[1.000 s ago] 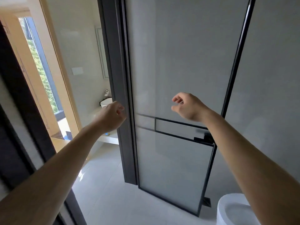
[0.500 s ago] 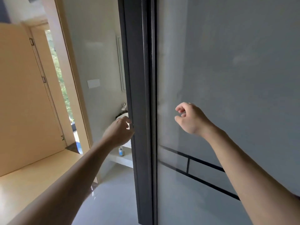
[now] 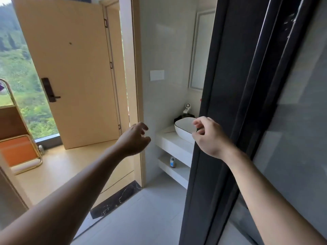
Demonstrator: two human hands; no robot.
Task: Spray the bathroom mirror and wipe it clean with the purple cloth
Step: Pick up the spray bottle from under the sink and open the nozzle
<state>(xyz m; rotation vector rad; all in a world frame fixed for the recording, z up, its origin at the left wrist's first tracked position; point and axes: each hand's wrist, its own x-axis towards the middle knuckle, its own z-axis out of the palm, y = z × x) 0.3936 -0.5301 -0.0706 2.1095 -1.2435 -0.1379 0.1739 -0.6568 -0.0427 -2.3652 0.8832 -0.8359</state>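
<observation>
The bathroom mirror (image 3: 201, 50) hangs on the far wall above a white basin (image 3: 184, 129), half hidden by a dark glass door frame (image 3: 221, 103). My left hand (image 3: 134, 140) is raised in front of the doorway, fingers loosely curled and apart, holding nothing. My right hand (image 3: 208, 137) hovers by the frame's edge, fingers apart and empty. A small bottle with a blue label (image 3: 172, 161) stands on the shelf under the counter. A scrap of purple (image 3: 1, 87) shows at the far left edge; I cannot tell what it is.
The frosted glass door (image 3: 292, 121) fills the right side. A white counter (image 3: 175, 144) carries the basin. A beige room door (image 3: 76, 68) stands open at left, beside a gold rack with an orange panel (image 3: 19, 149). A black marble threshold (image 3: 115, 200) crosses the floor.
The view has swung left past the glass door, revealing the basin, mirror and room door. My left hand has come off the frame edge; both hands stay raised and empty.
</observation>
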